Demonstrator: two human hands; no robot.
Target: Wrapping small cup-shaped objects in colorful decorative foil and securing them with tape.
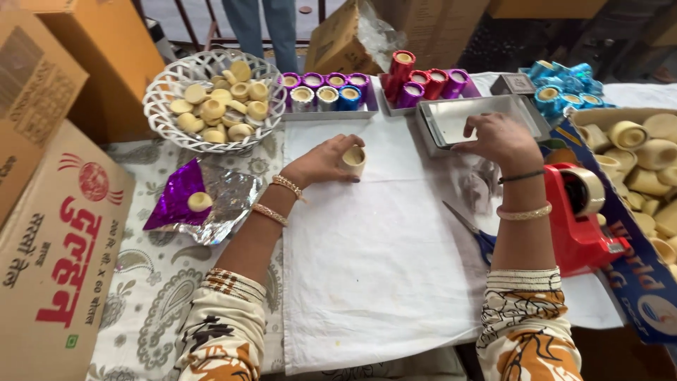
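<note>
left hand (321, 161) grips cup (354, 159); right hand (499, 140) on tray (451, 116); scissors (474, 231) near

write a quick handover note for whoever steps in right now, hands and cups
Left hand: grip closed around one bare cup on the white cloth.
Right hand: resting on the rim of the empty metal tray, holding nothing.
Done: foil-wrapped cups sit in the back trays.
Left: bare cups in the white basket, one on the purple foil.
Tape dispenser and scissors lie at right.

Table (141, 282) w/ white cloth (381, 268), basket (169, 120), 3 trays, scissors (469, 229), tape dispenser (578, 226).
</note>
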